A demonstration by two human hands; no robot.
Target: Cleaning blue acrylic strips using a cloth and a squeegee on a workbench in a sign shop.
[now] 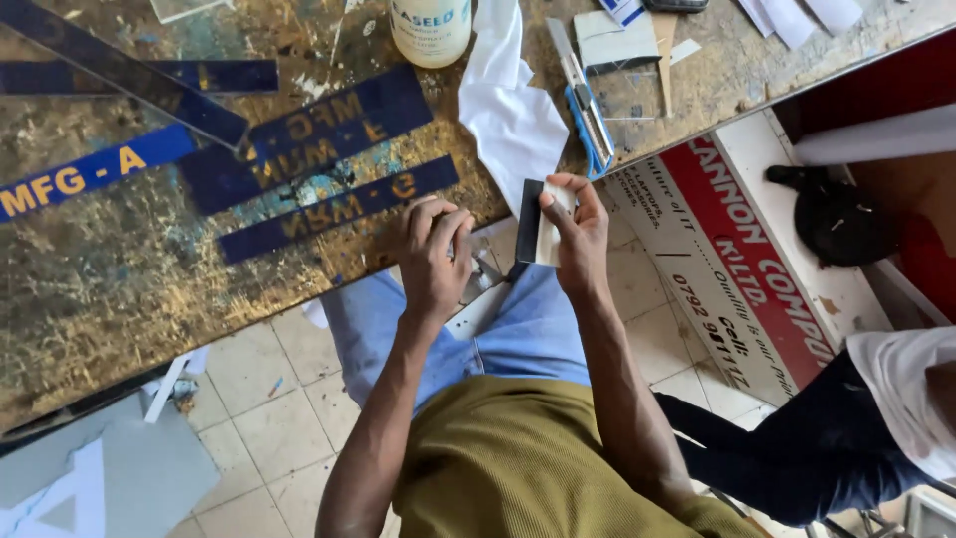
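Observation:
My right hand (pixel 578 234) grips a small flat block (pixel 538 224), black on one side and pale on the other, holding it upright at the edge of the worn wooden worktable (pixel 119 289). My left hand (pixel 436 254) rests curled at the table's edge beside it, fingers bent over a small greyish piece I cannot make out. Several dark blue strips with gold letters (pixel 329 214) lie on the table just left of my hands. A crumpled white cloth (pixel 513 110) lies above them.
A blue utility knife (pixel 586 105) lies right of the cloth. A white plastic bottle (pixel 430 30) stands at the top edge. A red and white signboard (pixel 747 259) leans on the floor at the right. Another person's leg and white shirt (pixel 876 418) are at the lower right.

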